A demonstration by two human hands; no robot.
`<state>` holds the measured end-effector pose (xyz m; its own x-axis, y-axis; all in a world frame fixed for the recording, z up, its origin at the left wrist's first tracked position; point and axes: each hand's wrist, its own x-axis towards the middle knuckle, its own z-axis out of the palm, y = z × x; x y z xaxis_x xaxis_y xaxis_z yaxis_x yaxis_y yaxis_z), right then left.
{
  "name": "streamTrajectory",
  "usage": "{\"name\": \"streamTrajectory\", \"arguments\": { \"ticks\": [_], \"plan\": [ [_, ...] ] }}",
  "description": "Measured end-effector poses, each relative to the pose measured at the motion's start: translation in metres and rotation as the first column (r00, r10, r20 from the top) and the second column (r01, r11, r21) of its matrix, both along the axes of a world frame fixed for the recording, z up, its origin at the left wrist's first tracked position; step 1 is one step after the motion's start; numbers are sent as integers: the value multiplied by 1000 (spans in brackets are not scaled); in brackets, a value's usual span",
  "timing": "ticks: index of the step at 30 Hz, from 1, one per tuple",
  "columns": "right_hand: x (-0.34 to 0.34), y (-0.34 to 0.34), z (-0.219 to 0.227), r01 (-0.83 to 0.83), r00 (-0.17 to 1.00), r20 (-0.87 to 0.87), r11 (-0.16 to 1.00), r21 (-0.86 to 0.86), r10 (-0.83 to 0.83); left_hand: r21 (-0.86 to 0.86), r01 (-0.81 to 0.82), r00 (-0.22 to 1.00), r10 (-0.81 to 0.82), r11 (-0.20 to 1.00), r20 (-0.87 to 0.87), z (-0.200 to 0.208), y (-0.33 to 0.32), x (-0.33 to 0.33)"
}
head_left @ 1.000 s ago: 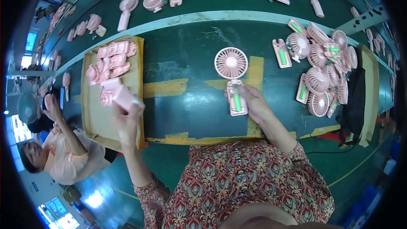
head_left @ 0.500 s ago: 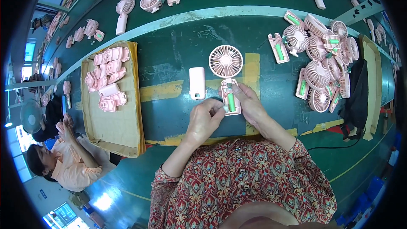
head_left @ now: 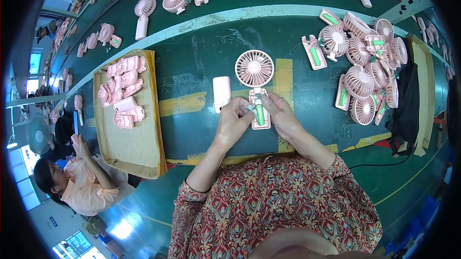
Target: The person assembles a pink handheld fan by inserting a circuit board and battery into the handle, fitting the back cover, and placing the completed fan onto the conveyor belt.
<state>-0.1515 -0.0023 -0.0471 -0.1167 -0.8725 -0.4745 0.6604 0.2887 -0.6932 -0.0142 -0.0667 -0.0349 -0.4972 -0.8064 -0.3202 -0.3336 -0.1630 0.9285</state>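
In front of me a pink handheld fan [head_left: 254, 68] lies with its round grille away from me and its handle opened up. Inside the handle sits a green battery cell [head_left: 260, 113], slightly tilted, below a small circuit board [head_left: 258, 96]. My right hand [head_left: 284, 119] grips the handle's right side, thumb near the board. At the left side, my left hand [head_left: 232, 123] is closed in a pinch beside the cell; a small pale bit shows at its fingertips, too small to name. Left of the fan, partly behind my left hand, lies a pink handle cover [head_left: 222, 92].
A cardboard tray [head_left: 132, 151] of pink shell parts [head_left: 126, 86] stands on the left. To the right, several opened pink fans [head_left: 359, 81] are piled beside a black cloth [head_left: 403, 105]. More fans [head_left: 175, 0] lie beyond the pale strip [head_left: 230, 15]. A co-worker [head_left: 89, 180] sits far left.
My left hand has moved up along the handle, from the cell's lower part to its upper part. The cell now leans a little. My right hand keeps its place on the handle.
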Motion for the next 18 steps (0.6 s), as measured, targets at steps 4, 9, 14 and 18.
{"name": "streamTrajectory", "arguments": {
  "ticks": [4,9,14,18],
  "plan": [
    [0,0,-5,-16,1000,-11,1000,-2,16,92,83,996,-79,992,-45,6,-10,9],
    [-4,2,-6,-42,999,15,999,-17,42,-697,516,821,-56,499,568,41,-47,27],
    [-4,1,-6,-55,998,40,998,-21,56,-621,736,666,-126,269,735,40,-63,37],
    [-5,3,-8,-32,998,58,999,-22,34,-432,776,567,-208,459,797,60,-63,44]
  ]
}}
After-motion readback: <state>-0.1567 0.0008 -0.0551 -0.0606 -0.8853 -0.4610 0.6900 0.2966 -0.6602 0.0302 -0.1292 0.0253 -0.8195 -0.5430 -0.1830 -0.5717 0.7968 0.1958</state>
